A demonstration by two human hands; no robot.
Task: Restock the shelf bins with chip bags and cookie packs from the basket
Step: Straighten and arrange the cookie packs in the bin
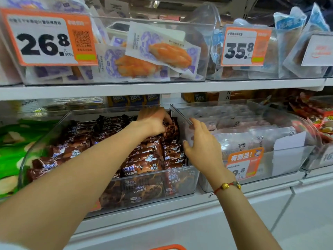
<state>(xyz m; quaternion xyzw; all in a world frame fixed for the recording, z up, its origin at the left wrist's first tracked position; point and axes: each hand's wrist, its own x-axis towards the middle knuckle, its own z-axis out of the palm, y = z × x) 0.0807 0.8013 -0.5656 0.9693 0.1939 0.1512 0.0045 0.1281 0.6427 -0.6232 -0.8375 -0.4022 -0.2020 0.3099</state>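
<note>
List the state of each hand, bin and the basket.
left hand: grips a brown cookie pack at the bin's back right corner
right hand: fingers relaxed, at the divider wall, holding nothing
cookie bin: nearly full
pale-pack bin: partly filled
orange basket: only its rim shows

Clear glossy plastic bin (180,184) of shiny brown foil cookie packs (144,165).
White shelf edge (162,88) smooth, matt; orange price card (48,38) looks paper.
</note>
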